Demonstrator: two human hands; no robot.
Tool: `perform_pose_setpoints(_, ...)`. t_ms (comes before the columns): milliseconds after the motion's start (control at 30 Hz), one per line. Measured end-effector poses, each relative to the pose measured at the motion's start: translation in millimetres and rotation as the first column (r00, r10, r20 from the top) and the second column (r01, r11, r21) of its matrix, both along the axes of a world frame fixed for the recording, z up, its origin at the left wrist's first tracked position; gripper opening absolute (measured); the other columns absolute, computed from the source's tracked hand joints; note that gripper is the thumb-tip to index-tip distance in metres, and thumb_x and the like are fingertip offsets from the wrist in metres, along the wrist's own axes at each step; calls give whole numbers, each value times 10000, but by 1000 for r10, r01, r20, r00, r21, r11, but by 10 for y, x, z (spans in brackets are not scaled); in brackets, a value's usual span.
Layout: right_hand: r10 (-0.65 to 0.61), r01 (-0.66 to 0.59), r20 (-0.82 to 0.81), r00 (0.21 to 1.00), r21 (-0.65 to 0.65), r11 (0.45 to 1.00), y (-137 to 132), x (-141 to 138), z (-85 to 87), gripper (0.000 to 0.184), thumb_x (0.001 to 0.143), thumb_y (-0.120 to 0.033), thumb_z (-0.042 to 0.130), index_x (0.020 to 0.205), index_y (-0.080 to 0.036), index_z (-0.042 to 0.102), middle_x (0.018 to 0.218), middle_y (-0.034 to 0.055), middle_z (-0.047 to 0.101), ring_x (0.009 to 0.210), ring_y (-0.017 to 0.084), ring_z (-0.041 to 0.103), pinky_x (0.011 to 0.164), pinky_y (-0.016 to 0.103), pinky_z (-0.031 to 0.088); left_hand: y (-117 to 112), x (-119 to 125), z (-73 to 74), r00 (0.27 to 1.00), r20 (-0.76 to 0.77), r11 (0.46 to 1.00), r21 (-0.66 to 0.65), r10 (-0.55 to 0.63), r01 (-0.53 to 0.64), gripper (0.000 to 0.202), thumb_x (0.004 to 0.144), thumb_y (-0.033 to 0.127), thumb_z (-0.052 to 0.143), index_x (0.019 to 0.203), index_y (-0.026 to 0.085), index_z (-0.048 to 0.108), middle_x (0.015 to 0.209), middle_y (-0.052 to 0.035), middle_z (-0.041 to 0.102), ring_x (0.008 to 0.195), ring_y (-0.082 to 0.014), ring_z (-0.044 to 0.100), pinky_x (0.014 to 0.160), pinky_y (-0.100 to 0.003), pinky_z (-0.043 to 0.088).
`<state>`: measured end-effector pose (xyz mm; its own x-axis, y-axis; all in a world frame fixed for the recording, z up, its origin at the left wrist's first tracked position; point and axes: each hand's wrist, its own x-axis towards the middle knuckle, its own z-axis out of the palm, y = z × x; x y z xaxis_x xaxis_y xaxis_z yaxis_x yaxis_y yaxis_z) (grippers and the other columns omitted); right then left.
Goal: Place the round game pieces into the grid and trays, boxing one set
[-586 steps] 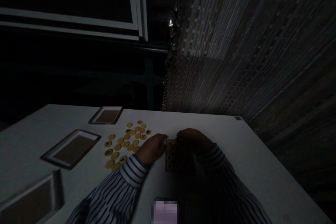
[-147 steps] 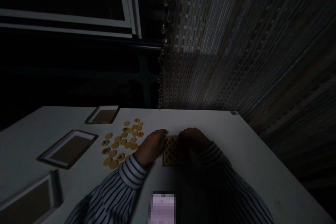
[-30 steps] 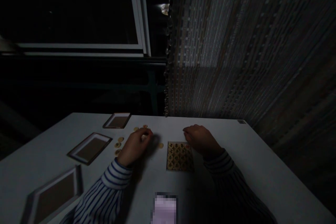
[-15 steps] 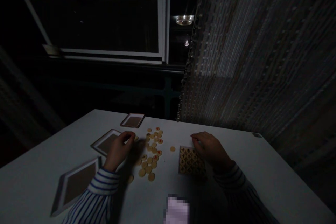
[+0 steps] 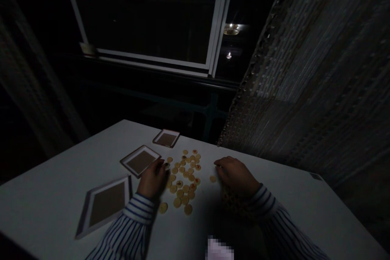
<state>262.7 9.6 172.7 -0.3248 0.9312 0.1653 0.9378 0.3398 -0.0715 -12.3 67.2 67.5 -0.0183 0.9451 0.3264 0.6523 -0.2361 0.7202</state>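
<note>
My left hand (image 5: 153, 178) is at the left side of the loose xiangqi pieces (image 5: 185, 200), fingers curled in. At its fingertips shows a small round xiangqi piece with a dark mark (image 5: 167, 165). My right hand (image 5: 237, 174) hovers over a shadowed set of pieces laid close together (image 5: 236, 205), its thumb and fingers drawn together. Whatever is between those fingers is too dark to make out. Between the hands the loose pieces lie scattered, mostly blank side up, some with red or black characters. One piece (image 5: 212, 178) lies apart, near my right hand.
Three shallow trays stand on the left of the white table (image 5: 292, 211): a large one (image 5: 83, 211) in front, a medium one (image 5: 126, 158), and a small one (image 5: 175, 140) at the back. A bead curtain (image 5: 274, 69) hangs beyond the table's right side; a window frame (image 5: 152, 61) is ahead.
The camera view has turned, shifting the table and trays rightward in the picture. My right hand has come nearer the loose pieces; my left hand remains beside them.
</note>
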Motion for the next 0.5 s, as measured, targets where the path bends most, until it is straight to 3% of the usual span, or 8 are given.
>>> perform_pose_setpoints(200, 106, -104, 41, 993, -63, 993, 267, -391, -86, 283, 831, -228, 376, 1000, -185, 599, 975, 61, 635, 942, 159, 537, 837, 258, 348, -31, -31, -105, 995, -95, 999, 2, -40, 40, 300, 782, 286, 422, 1009, 143, 556, 1005, -112, 634, 949, -217, 585, 828, -350, 452)
perform_pose_setpoints(500, 207, -196, 90, 974, -126, 973, 603, -919, -350, 255, 834, -270, 383, 879, -174, 615, 898, 67, 636, 881, 168, 556, 765, 264, 362, -4, -100, -205, 988, -140, 994, -88, -71, 59, 320, 746, 154, 425, 1046, 154, 534, 1021, -99, 631, 953, -204, 580, 849, -330, 433)
